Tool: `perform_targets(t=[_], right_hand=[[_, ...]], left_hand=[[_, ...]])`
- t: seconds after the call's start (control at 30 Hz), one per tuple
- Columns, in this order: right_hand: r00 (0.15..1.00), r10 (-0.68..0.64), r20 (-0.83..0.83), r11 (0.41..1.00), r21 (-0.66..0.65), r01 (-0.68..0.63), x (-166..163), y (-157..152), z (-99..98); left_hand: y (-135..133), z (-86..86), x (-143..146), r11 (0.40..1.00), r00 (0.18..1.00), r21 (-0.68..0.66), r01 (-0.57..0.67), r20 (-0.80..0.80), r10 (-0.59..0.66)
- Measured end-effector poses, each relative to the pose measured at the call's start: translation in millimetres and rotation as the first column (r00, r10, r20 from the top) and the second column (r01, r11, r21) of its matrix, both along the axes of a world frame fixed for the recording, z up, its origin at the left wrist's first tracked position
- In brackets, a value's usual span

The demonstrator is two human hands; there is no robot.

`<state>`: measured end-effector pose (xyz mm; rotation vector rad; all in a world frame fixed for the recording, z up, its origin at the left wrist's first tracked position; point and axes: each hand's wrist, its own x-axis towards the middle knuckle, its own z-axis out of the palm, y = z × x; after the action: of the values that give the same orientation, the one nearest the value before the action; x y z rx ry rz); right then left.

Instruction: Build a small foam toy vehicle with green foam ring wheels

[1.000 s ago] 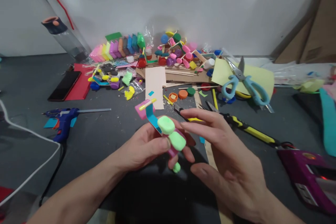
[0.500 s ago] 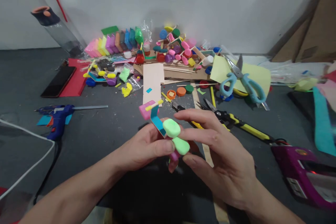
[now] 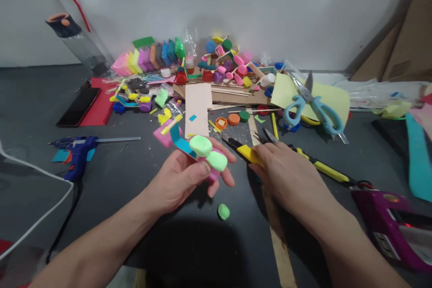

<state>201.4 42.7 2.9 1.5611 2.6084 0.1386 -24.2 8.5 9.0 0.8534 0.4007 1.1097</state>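
My left hand (image 3: 175, 180) grips a small toy car (image 3: 182, 144) between thumb and fingers. The model has a blue bent strip, pink wheel-like pieces, a yellow stick and two pale green clay lumps (image 3: 201, 146) on its near end. Its underside is hidden by my fingers. To the right, my right hand (image 3: 290, 177) is closed over the handle of a yellow-and-black utility knife (image 3: 248, 153) lying on the table. A loose ball of green clay (image 3: 223, 211) rests on the dark surface below the car.
A blue hot glue gun (image 3: 79, 153) lies left, its cord trailing. Scissors (image 3: 308, 96) and yellow-handled pliers (image 3: 320, 166) are at right, near a purple device (image 3: 384, 220). Behind stand clay packs (image 3: 151, 57), several finished models (image 3: 229, 63), bottle caps (image 3: 233, 119) and a pale board (image 3: 197, 108).
My right hand has left the car and moved right and down onto the utility knife. My left hand has carried the car slightly left and up. The green clay ball now shows.
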Motion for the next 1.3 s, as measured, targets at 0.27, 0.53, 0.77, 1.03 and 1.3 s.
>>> perform_targets(t=[0.27,0.53,0.77,1.03,1.3], right_hand=[[0.784,0.031,-0.62,0.988,0.139,0.071,10,-17,38.7],[0.776,0.183,-0.604,0.97,0.238,-0.044,3,-39,46.5],[0.771,0.205,-0.603,0.969,0.237,-0.072,5,-43,46.1],[0.784,0.232,-0.576,0.964,0.244,-0.106,2,-41,44.8],[0.777,0.166,-0.608,0.978,0.205,-0.049,10,-41,45.3]], left_hand=[[2,3.7,-2,0.982,0.96,-0.003,-0.19,-0.212,0.186],[3,-0.8,2,0.858,0.791,0.093,-0.506,-0.347,0.504],[2,-1.8,4,0.837,0.765,0.117,-0.535,-0.355,0.538],[3,-1.9,3,0.835,0.75,0.116,-0.538,-0.385,0.537],[4,-3.8,3,0.879,0.82,0.102,-0.465,-0.325,0.471]])
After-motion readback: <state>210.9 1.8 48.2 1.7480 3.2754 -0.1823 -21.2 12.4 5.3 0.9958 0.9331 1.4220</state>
